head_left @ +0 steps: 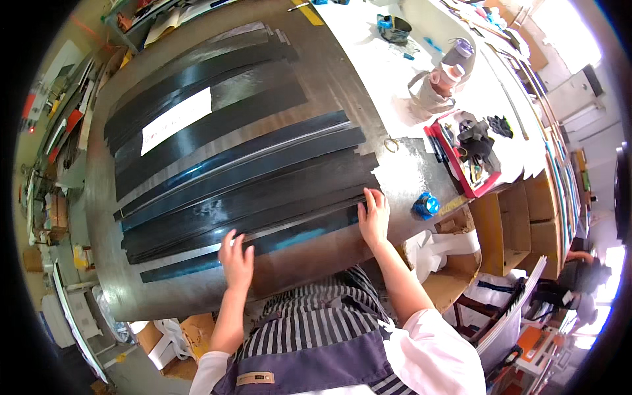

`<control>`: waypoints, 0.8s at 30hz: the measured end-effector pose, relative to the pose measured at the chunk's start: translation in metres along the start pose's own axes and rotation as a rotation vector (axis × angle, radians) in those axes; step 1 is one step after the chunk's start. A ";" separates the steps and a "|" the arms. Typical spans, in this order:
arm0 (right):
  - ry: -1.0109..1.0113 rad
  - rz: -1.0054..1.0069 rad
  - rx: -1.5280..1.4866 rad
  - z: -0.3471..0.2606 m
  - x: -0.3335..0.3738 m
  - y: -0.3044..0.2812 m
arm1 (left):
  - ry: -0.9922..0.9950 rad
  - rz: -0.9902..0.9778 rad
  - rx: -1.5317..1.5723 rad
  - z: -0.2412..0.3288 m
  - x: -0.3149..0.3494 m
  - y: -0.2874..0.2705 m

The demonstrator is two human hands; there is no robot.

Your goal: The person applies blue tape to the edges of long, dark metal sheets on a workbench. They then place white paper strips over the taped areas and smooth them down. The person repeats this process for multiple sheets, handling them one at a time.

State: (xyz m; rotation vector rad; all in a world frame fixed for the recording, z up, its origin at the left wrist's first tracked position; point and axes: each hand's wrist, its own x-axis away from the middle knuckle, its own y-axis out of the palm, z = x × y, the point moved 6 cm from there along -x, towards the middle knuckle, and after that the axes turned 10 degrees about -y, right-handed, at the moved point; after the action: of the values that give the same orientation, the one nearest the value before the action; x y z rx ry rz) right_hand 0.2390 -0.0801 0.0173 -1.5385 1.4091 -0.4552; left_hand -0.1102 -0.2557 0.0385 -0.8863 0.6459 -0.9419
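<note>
Long black flat strips lie in overlapping layers across a dark metal-topped table. Nearest me, a single glossy black strip lies a little apart from the stack. My left hand rests over this strip's left half, its fingers spread at the stack's near edge. At the right end of the strips is my right hand, thumb and fingers apart, with the fingertips touching the strip ends. Neither hand visibly grips a strip.
A white paper lies on farther black strips. To the right are a blue tape roll, a red tray of tools, a bag with a bottle and a dark cup. Cardboard boxes stand below the table's edge.
</note>
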 end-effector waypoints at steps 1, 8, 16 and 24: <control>-0.005 -0.021 -0.025 0.004 -0.017 0.001 | 0.037 -0.014 0.030 0.023 -0.008 0.016; 0.102 -0.154 -0.008 0.032 -0.061 0.039 | 0.071 -0.202 -0.148 0.108 -0.049 0.105; 0.433 0.217 -0.655 0.071 -0.048 0.060 | 0.059 -0.184 0.071 0.110 -0.051 0.105; 0.499 0.143 -1.065 0.032 -0.052 -0.061 | -0.748 -0.453 1.897 0.004 -0.041 0.066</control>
State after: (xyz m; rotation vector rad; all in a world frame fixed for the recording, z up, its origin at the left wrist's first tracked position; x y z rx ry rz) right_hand 0.2846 -0.0286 0.0689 -2.2022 2.3516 0.0622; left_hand -0.0988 -0.1978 -0.0129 0.4365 -1.1076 -1.0305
